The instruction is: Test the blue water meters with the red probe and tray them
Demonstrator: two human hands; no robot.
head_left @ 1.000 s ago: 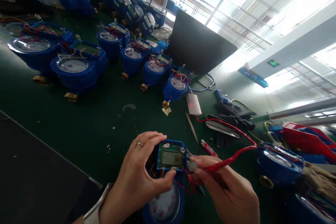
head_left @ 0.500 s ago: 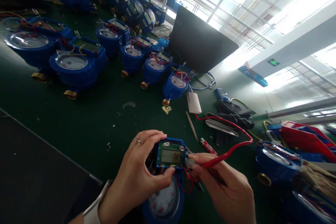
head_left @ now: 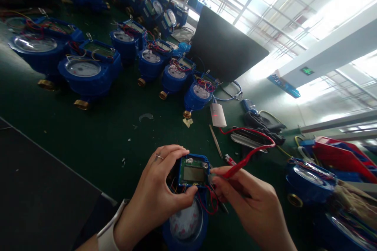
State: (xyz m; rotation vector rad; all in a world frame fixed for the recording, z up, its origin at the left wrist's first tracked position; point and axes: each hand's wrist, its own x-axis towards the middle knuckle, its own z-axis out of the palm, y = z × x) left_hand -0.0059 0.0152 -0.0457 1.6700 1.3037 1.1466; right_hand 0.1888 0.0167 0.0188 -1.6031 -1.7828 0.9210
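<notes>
Red cable (head_left: 243, 162) shifted left; display (head_left: 193, 173) now blank. My left hand (head_left: 159, 190) clasps the meter (head_left: 187, 221) between thumb and fingers; my right hand (head_left: 250, 194) pinches the plug (head_left: 211, 179), seating unconfirmed.

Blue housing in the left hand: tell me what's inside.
A green circuit board carrying a blank grey screen shows inside; whatever lies beneath the board is covered.

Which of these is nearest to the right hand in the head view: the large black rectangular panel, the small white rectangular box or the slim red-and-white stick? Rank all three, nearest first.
1. Red-and-white stick: just beyond the right hand.
2. White box: farther out, slightly left.
3. Black panel: farthest, beyond the white box.
</notes>
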